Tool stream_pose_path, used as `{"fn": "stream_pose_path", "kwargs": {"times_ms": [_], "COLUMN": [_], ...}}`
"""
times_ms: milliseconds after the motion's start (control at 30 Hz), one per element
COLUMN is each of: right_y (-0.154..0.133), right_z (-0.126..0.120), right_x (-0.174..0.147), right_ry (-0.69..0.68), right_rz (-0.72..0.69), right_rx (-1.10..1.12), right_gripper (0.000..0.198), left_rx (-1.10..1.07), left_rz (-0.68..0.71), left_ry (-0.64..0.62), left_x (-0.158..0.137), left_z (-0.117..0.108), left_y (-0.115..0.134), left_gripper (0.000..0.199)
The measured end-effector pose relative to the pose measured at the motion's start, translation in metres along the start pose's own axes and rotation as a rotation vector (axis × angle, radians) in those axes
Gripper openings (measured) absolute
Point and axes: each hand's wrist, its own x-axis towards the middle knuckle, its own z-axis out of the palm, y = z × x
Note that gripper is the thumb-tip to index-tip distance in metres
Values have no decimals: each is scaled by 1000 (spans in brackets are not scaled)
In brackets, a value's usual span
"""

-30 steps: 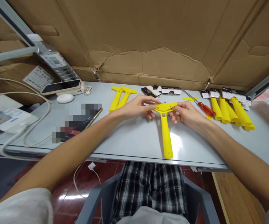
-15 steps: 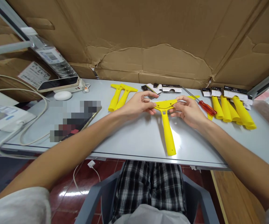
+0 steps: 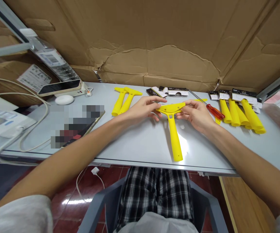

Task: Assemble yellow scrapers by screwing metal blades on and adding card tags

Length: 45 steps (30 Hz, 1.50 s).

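Observation:
A yellow scraper [image 3: 175, 136] with a broad head and a long handle is in front of me, its handle pointing toward the table's near edge. My left hand [image 3: 146, 108] has its thumb and fingers at the left end of the head, the index finger reaching above it. On the right end, my right hand [image 3: 193, 114] pinches the head between thumb and fingers. Small screw holes show in the head. To the right of my right hand lies a screwdriver [image 3: 215, 111] with a red handle, partly over a yellow piece [image 3: 218, 121].
Two yellow scrapers [image 3: 129, 98] lie to the left. Several more yellow handles [image 3: 251, 116] with black-and-white cards [image 3: 244, 96] are at the right. Further cards [image 3: 177, 92] lie at the back by the cardboard [image 3: 179, 64]. Phone [image 3: 61, 87], cables and a bottle [image 3: 54, 61] stand left.
The left hand's fingers have shifted slightly on the scraper's left end, uncovering more of it. The right hand stays on the other end, and the scraper has hardly moved.

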Motion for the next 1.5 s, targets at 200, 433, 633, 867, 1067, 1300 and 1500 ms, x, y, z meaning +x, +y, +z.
{"fn": "stream_pose_path", "kwargs": {"times_ms": [200,433,633,867,1067,1300,1500], "right_y": [1,2,5,6,3,5,-15], "right_z": [0,0,-5,-8,-9,-9,-27], "right_x": [0,2,7,7,6,6,12], "right_ry": [12,14,6,-29,82,79,193], "right_rz": [10,29,49,36,-48,-48,-107], "right_rx": [-5,-8,7,-51,-75,-34,78], "right_gripper": [28,24,18,34,45,51,41], "left_rx": [-74,-38,-5,-33,-179,-202,-134], "left_rz": [-76,-55,-30,-21,-22,18,-2], "left_ry": [18,1,6,-34,-33,-3,78], "left_x": [5,4,2,2,7,7,5], "left_z": [-2,-3,-2,-3,-2,-1,-1], "left_y": [-3,-2,-1,-4,-14,-17,-10], "left_gripper": [33,32,26,28,43,27,27]}}
